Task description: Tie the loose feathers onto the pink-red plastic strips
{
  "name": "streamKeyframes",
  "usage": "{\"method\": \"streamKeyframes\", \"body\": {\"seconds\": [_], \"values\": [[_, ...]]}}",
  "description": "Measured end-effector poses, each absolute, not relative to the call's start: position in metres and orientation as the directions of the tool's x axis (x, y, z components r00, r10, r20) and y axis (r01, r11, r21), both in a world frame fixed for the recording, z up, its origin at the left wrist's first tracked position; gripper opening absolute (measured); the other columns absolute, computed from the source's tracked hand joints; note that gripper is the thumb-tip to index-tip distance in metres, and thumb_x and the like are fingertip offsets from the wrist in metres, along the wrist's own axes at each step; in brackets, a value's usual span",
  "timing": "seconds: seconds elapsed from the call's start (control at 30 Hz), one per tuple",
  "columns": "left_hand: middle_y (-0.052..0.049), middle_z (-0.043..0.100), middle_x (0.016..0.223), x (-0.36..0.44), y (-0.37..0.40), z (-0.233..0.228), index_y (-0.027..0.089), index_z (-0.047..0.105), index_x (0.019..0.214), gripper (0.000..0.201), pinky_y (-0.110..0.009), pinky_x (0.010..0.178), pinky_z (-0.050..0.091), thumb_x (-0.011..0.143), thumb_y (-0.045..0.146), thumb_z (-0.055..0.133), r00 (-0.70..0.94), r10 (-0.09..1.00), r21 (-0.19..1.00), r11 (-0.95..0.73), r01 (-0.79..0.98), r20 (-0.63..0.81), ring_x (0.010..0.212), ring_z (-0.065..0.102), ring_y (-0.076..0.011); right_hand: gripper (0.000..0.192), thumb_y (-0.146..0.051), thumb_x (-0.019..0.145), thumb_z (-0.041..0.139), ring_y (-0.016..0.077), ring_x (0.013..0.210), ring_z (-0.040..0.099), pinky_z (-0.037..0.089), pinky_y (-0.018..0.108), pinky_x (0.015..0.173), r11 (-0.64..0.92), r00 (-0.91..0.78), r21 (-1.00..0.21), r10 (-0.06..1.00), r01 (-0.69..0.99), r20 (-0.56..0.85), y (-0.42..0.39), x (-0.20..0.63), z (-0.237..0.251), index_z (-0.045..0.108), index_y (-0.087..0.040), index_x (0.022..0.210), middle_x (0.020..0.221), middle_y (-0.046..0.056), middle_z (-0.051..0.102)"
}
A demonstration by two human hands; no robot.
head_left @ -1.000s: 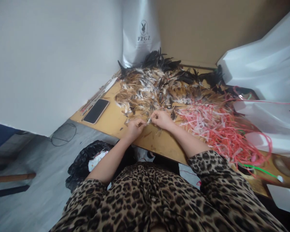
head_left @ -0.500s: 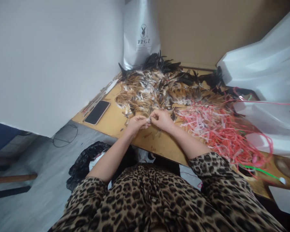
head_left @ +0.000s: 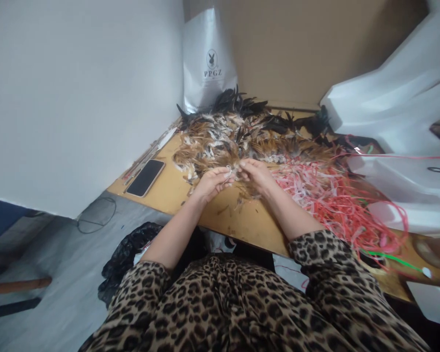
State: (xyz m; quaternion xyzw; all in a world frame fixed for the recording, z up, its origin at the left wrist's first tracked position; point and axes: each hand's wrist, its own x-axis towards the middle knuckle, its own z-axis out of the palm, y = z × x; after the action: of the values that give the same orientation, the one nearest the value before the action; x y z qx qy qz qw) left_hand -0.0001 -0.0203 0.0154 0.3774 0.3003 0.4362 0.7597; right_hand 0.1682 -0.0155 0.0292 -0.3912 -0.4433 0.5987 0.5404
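In the head view my left hand (head_left: 215, 183) is closed in a pinch on a small whitish wisp (head_left: 229, 171), which looks like the downy end of a feather. My right hand (head_left: 255, 172) is just to its right, thumb and fingers pressed together by the same wisp; what it grips is too small to make out. Just beyond both hands spreads a pile of brown and white feathers (head_left: 205, 147), with black feathers (head_left: 238, 101) at its back. A heap of red and pale pink plastic strips (head_left: 333, 195) lies right of my right hand.
A phone (head_left: 145, 178) lies on the yellow table (head_left: 238, 227), near its left edge. Behind the feathers stands a white printed bag (head_left: 209, 63). White foam-like pieces (head_left: 388, 105) rise at the right. On the floor is a black plastic bag (head_left: 122, 259).
My hands have moved slightly apart, the right one going up and to the right. More of the whitish wisp shows between them. The whole view has shifted a little.
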Motion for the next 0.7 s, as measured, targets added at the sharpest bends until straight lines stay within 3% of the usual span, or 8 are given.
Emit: {"method": "streamKeyframes", "body": {"seconds": [0.13,0.3,0.43,0.57,0.7], "values": [[-0.005,0.067,0.079,0.012,-0.009,0.019,0.012,0.058,0.088,0.027,-0.016,0.054,0.045,0.064,0.016,0.069,0.539,0.836,0.837,0.365,-0.408,-0.102,0.064,0.062,-0.0089,0.027,-0.033,0.058,0.071,0.0035,0.041,0.034,0.019,0.018,0.039,-0.109,-0.235,-0.91,0.972,-0.399,-0.013,-0.014,0.175,0.031,0.055,-0.015,0.069,0.053,-0.004,0.051],[-0.004,0.066,0.078,0.025,0.005,0.02,0.011,0.06,0.086,0.023,-0.015,0.053,0.045,0.065,0.015,0.068,0.605,0.791,0.824,0.398,-0.403,-0.086,0.06,0.06,-0.007,0.024,-0.032,0.061,0.07,0.0034,0.042,0.034,0.02,0.018,0.039,-0.081,-0.252,-0.923,0.968,-0.375,0.018,-0.013,0.183,0.036,0.054,-0.014,0.064,0.054,-0.001,0.055],[-0.006,0.066,0.075,0.032,0.012,0.019,0.01,0.061,0.086,0.025,-0.017,0.057,0.047,0.065,0.019,0.069,0.617,0.78,0.843,0.399,-0.361,-0.105,0.064,0.062,-0.0094,0.028,-0.034,0.057,0.072,0.003,0.04,0.034,0.02,0.018,0.039,-0.034,-0.149,-0.949,0.989,-0.314,0.014,-0.009,0.186,0.034,0.052,-0.015,0.06,0.05,-0.004,0.051],[-0.007,0.066,0.079,0.038,0.017,0.008,0.011,0.061,0.089,0.032,-0.021,0.065,0.049,0.062,0.025,0.071,0.544,0.834,0.893,0.31,-0.326,-0.091,0.073,0.063,-0.0132,0.032,-0.037,0.053,0.073,0.0031,0.037,0.031,0.02,0.018,0.039,0.008,0.037,-0.977,0.999,-0.213,0.0,-0.005,0.184,0.028,0.049,-0.016,0.057,0.042,-0.007,0.044],[-0.003,0.065,0.068,0.039,0.019,-0.006,0.011,0.061,0.078,0.031,-0.02,0.059,0.046,0.056,0.028,0.074,0.43,0.901,0.941,0.197,-0.275,-0.063,0.06,0.06,-0.009,0.031,-0.039,0.053,0.072,0.0045,0.04,0.036,0.025,0.019,0.041,0.011,0.069,-0.994,0.998,-0.11,0.003,-0.002,0.181,0.02,0.053,-0.015,0.056,0.046,-0.005,0.048]]}}
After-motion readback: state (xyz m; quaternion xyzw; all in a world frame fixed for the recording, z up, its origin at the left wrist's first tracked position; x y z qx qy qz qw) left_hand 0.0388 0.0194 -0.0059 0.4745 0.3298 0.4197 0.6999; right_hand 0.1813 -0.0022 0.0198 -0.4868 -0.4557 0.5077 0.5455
